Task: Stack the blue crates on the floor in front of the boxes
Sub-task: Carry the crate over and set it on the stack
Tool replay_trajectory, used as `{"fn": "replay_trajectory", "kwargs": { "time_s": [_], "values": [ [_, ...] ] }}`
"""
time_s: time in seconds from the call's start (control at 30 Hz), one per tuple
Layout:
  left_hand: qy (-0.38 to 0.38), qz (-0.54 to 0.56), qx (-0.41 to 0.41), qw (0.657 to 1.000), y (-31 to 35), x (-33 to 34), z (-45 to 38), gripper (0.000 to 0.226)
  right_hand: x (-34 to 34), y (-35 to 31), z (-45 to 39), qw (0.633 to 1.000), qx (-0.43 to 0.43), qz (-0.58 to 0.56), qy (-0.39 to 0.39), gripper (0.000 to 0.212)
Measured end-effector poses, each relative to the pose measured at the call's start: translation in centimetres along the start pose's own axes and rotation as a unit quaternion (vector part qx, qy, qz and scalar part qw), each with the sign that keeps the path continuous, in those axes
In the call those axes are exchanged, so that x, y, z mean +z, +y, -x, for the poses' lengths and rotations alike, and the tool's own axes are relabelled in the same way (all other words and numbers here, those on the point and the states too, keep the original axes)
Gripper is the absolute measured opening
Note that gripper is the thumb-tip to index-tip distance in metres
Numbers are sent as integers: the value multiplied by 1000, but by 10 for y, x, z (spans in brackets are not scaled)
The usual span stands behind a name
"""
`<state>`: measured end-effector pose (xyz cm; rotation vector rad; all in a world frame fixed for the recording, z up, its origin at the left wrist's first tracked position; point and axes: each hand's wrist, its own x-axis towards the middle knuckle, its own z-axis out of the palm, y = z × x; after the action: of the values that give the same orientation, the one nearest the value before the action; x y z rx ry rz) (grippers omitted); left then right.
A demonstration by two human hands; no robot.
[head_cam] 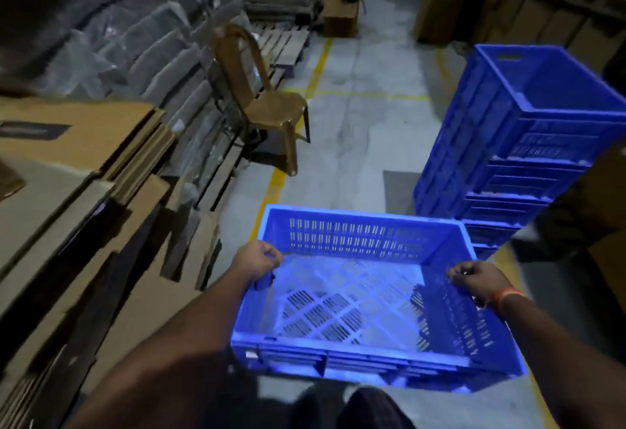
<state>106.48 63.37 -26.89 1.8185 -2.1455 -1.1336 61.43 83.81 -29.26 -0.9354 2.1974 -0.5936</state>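
I hold an empty blue slotted crate (355,296) level in front of me, above the floor. My left hand (257,261) grips its left rim and my right hand (474,277) grips its right rim. A stack of several blue crates (501,164) stands on the floor ahead to the right, its top crate open and empty. Cardboard boxes (576,21) line the wall behind and beside that stack.
A brown plastic chair (267,103) stands ahead left on the grey floor with yellow lines (318,69). Flattened cardboard (67,191) is piled at my left, wrapped bundles on wooden pallets behind it. An open carton (342,5) sits far down the aisle.
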Motion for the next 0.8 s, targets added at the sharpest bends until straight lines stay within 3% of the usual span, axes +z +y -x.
{"fn": "replay_trajectory", "kwargs": {
  "time_s": [0.2, 0.3, 0.8],
  "values": [
    [7, -34, 26, 999, 61, -35, -151, 9, -22, -53, -106, 999, 23, -35, 33, 15],
    [6, -33, 2, 999, 80, -44, -231, 17, -36, -78, -175, 998, 22, -43, 32, 15],
    [-16, -41, 59, 997, 237, -89, -525, 5, -108, -155, -423, 987, 63, -102, 107, 15]
  ]
}}
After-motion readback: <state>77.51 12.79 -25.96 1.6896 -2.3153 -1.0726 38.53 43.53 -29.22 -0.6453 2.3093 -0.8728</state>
